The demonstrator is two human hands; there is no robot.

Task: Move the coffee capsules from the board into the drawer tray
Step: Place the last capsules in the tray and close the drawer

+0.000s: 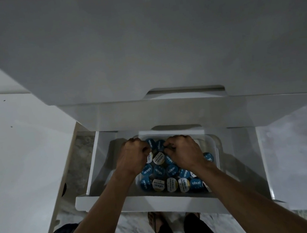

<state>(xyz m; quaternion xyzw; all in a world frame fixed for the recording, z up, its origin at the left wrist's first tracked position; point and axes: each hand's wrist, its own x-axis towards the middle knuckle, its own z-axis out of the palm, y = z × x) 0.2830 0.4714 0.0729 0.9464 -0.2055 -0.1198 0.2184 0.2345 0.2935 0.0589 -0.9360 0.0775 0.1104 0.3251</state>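
Both arms reach down into the open white drawer (88, 163). Blue and white coffee capsules (173, 179) fill the clear tray (215, 147) inside it. Left hand (134, 155) and right hand (184, 151) curl close together over the far capsules, maybe pinching some; I cannot tell.

Capsule lids (170, 170) bear blurred, possibly "L'OR", lettering

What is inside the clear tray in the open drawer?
The clear tray holds many coffee capsules, blue-lidded and white-lidded. The left hand and right hand, fingers curled, cover the middle; whatever lies under them is hidden.
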